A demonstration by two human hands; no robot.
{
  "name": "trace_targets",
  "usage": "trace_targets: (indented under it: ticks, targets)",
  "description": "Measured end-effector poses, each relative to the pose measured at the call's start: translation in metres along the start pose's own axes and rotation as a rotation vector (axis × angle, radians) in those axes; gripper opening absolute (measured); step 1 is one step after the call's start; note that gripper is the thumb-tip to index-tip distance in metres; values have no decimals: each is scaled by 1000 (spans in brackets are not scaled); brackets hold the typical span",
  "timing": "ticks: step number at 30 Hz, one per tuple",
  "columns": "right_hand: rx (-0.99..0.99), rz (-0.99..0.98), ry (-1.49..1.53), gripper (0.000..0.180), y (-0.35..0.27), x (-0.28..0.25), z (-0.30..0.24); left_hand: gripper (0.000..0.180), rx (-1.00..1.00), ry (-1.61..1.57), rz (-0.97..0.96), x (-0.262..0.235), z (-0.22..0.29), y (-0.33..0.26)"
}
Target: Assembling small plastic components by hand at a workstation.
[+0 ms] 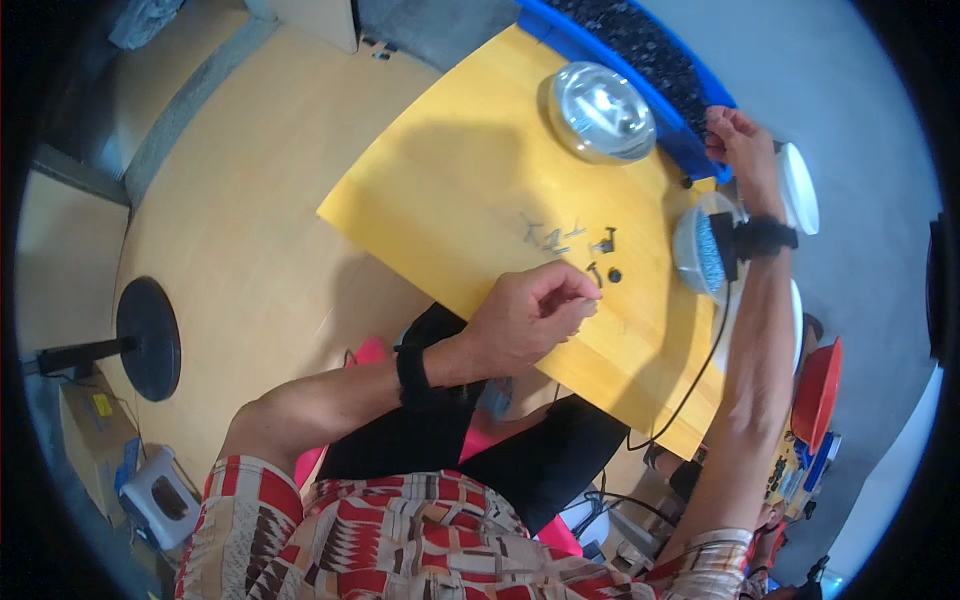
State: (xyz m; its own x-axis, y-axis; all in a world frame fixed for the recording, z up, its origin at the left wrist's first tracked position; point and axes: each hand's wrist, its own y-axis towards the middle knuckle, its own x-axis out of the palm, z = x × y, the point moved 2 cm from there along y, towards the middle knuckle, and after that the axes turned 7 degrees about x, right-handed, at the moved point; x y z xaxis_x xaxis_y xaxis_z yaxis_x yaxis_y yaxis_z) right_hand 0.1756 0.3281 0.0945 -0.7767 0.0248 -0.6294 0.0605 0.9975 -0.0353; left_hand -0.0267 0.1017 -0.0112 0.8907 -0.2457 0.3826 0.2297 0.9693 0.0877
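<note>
My left hand (528, 318) is over the near edge of the yellow table, thumb and fingertips pinched together. Whatever may be between them is too small to make out. Just beyond lie several black screw-like pieces (606, 242), a round black piece (615, 275) and a scatter of small silver screws (552, 238). At the far right, my right hand (738, 140) is beside the rim of a blue bin (690, 150) filled with small black parts (650, 50). Its fingers are curled together, and anything in them is hidden.
A shiny metal bowl (604, 112) stands on the yellow table (430, 190) near the bin. A white bowl (690, 250) of small blue pieces sits under my right wrist. A cable (690, 390) crosses the table's right side. A red bowl (818, 395) is farther right.
</note>
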Motion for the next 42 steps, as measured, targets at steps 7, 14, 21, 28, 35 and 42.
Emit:
trace_targets:
  ticks: [7,14,21,28,35,42]
  targets:
    - [84,-135,-467,35,98,-6,26,11,-43,-55,-9,1,7,4]
    - [233,-448,-347,71,96,58,2,8,89,117,12,-7,9,0]
    - [-4,-655,-338,42,138,51,41,8,112,139,17,-5,7,3]
    - [-129,-442,-188,17,139,45,35,8,69,122,1,-4,9,2]
    - [-136,-218,-261,12,114,37,17,8,81,120,19,-5,7,0]
    - [-76,-132,-274,12,111,15,19,8,145,141,1,-2,-1,0]
